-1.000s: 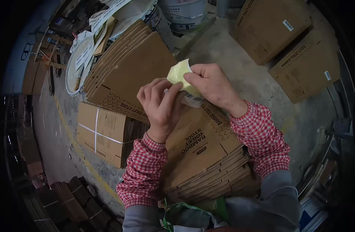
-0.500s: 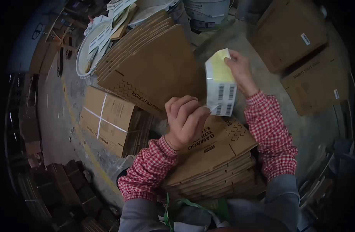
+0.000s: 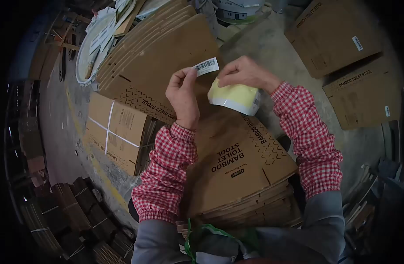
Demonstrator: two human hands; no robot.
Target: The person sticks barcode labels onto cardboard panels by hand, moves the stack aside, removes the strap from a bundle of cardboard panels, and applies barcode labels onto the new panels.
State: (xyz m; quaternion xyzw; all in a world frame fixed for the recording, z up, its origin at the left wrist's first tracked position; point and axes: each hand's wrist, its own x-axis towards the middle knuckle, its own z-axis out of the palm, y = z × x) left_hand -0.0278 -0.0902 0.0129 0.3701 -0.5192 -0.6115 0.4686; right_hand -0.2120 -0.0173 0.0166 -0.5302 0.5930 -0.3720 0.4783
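Between thumb and finger, my left hand (image 3: 184, 94) pinches one white barcode label (image 3: 207, 66) by its left end. My right hand (image 3: 246, 74) grips the top of a label sheet (image 3: 234, 95), whose yellow backing faces me and whose white lower edge curls. The two hands are apart, above flat cardboard cartons. Below them lies a stack of cartons (image 3: 237, 176) printed BAMBOO TOILET STOOL. Behind my left hand, another batch of cartons (image 3: 167, 57) leans in a fanned row.
A strapped carton bundle (image 3: 116, 127) stands at the left. Two labelled cartons (image 3: 338, 39) are at the upper right. A white tub (image 3: 84, 66) with strips and a brush is at the upper left, and a bucket (image 3: 239, 9) stands at the top.
A single label is now in my left hand, separate from the sheet. The sheet in my right hand has come lower and left, turned from its barcode side to show mostly yellow backing.
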